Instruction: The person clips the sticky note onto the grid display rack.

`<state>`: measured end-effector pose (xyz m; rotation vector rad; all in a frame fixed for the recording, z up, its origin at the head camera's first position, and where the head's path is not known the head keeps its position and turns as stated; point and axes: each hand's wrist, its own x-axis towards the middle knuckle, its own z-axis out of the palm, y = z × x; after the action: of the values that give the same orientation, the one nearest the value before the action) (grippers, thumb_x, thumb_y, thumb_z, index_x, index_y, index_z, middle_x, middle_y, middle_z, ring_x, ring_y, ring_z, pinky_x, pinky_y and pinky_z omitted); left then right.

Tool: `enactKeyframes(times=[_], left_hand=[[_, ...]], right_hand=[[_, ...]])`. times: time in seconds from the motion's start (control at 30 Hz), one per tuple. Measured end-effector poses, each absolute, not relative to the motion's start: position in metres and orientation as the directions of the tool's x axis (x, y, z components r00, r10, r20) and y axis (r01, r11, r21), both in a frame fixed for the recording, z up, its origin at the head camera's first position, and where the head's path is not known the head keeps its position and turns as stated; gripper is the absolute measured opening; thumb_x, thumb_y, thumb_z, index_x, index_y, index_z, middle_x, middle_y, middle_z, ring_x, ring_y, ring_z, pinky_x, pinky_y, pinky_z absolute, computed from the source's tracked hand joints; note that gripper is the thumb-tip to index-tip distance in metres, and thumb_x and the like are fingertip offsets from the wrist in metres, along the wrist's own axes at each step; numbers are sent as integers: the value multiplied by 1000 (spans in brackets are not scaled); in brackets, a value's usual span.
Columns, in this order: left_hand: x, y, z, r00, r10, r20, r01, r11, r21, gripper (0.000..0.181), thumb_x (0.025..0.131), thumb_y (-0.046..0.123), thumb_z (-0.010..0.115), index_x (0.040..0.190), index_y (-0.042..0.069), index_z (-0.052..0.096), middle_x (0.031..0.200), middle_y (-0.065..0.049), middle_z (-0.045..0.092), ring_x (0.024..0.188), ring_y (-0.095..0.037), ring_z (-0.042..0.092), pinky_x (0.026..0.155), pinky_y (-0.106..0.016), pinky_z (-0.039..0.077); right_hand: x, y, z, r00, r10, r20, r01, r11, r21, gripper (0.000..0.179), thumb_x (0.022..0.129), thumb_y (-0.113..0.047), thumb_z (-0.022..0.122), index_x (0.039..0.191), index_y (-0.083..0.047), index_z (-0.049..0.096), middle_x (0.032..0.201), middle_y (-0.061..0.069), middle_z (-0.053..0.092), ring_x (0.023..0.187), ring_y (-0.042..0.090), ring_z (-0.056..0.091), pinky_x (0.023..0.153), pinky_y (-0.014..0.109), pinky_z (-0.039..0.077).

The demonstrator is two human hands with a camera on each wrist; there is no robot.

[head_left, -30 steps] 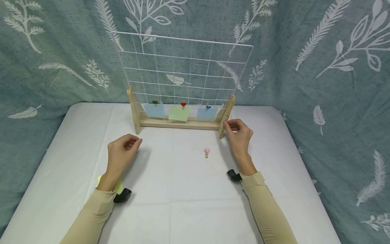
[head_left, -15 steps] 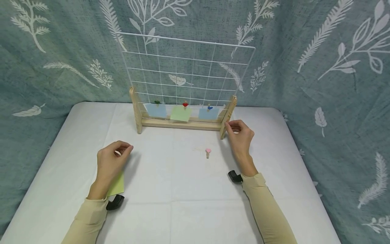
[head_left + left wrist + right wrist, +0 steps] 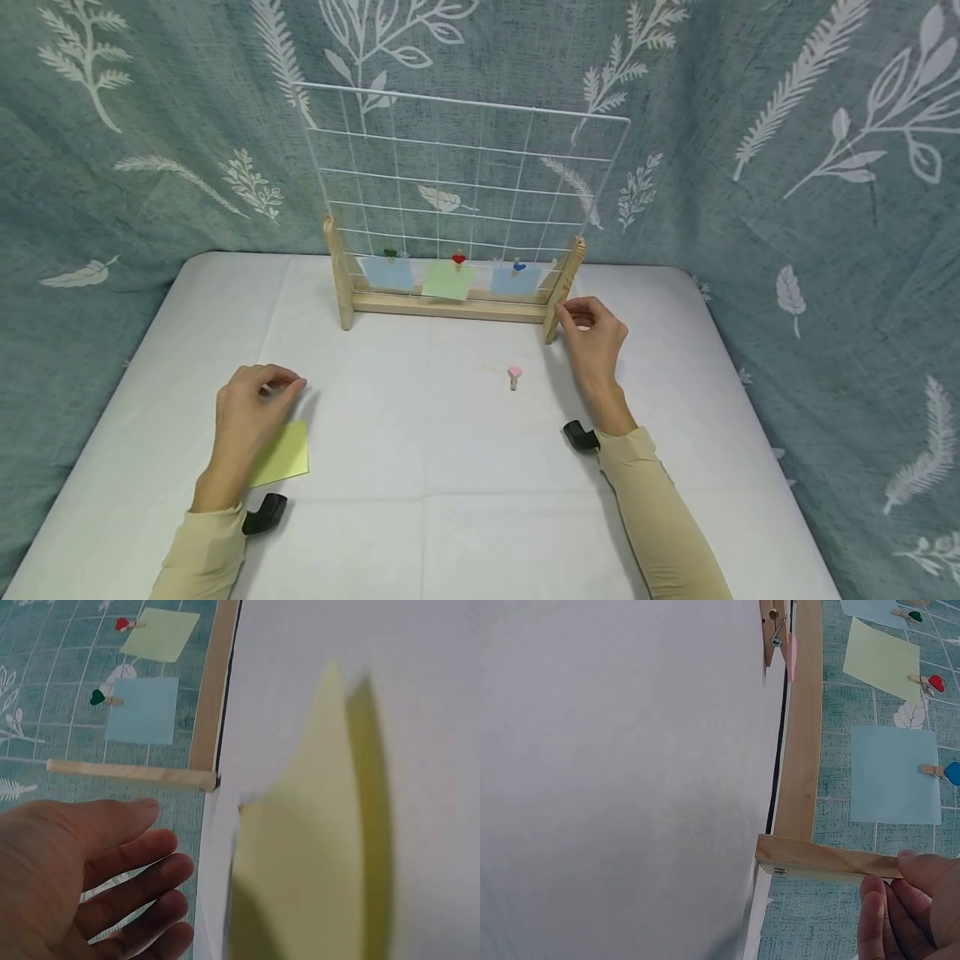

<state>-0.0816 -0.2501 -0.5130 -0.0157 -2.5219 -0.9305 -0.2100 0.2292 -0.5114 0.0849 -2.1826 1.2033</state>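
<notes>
A white wire grid rack (image 3: 480, 196) stands on wooden feet at the back of the table. My right hand (image 3: 596, 342) pinches its right wooden foot (image 3: 825, 859) between thumb and fingers. Three paper notes hang low on the grid: a left blue note (image 3: 388, 273), a green note (image 3: 447, 281) and a right blue note (image 3: 515, 281), each under a heart-topped clothespin. Near the front left, my left hand (image 3: 251, 408) holds nothing, its fingers loosely bent. Close beside it lies a yellow-green sticky note pad (image 3: 288, 454), partly covered by the hand.
A loose clothespin with a pink heart (image 3: 514, 377) lies on the white table (image 3: 465, 533) in front of the rack. A leaf-patterned curtain (image 3: 465, 50) hangs right behind the rack and along both sides.
My left hand has moved back toward the front left, away from the rack, and more of the note pad shows. The right hand keeps its hold on the rack's foot.
</notes>
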Motion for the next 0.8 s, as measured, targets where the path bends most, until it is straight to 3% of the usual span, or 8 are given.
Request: enactKeyframes(times=[0.43,0.8], left_hand=[[-53,-271,-519,-959,-150,240,23,805,593,23,87,20,87,103,5,80,97,-13,74,90,-26,60,78,-36,40],[-30,-281,-517,-979,-122,166,-11,834,551,36,83,27,92,108,5,78,103,-12,66,92,-25,58,80,-37,42]], right_hand=[[-209,229,-513,-798,242,552,-349,562,-750,14,91,-12,84,96,-1,78,88,14,79,73,26,75,68,11,53],[-210,230,-514,-790,240,565,-359,565,-743,14,91,-13,84,97,-1,79,88,13,79,71,25,74,66,11,52]])
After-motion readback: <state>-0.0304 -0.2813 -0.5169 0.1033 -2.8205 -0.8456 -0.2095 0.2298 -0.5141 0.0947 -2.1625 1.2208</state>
